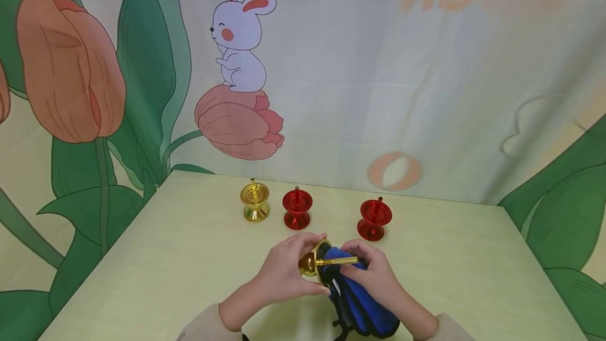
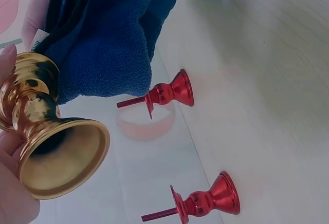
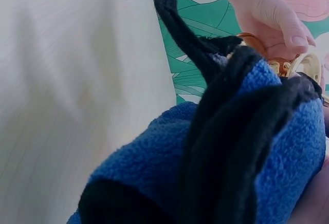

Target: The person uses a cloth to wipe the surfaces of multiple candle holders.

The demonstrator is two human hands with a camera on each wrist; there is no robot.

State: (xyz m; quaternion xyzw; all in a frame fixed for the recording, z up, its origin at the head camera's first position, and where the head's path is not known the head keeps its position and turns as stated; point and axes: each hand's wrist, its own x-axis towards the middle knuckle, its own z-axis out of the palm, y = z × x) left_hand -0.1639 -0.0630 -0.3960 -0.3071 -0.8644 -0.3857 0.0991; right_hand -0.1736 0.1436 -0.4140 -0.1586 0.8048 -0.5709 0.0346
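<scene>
Tipped on its side, a shiny gold candle holder (image 1: 309,264) is gripped by my left hand (image 1: 280,273), its thin spike pointing right. In the left wrist view its hollow base (image 2: 67,157) faces the camera. My right hand (image 1: 379,276) holds a blue towel cloth (image 1: 371,307) with black edging, bunched against the holder's dish. The cloth (image 3: 159,136) hangs in folds below that hand and fills much of the right wrist view. Part of the dish is hidden behind it.
Along the back of the pale table (image 1: 142,257) stand another gold candle holder (image 1: 256,212), a red one (image 1: 297,219) beside it and a second red one (image 1: 371,230) farther right. Behind the table hangs a printed curtain (image 1: 331,93) with a rabbit and tulips.
</scene>
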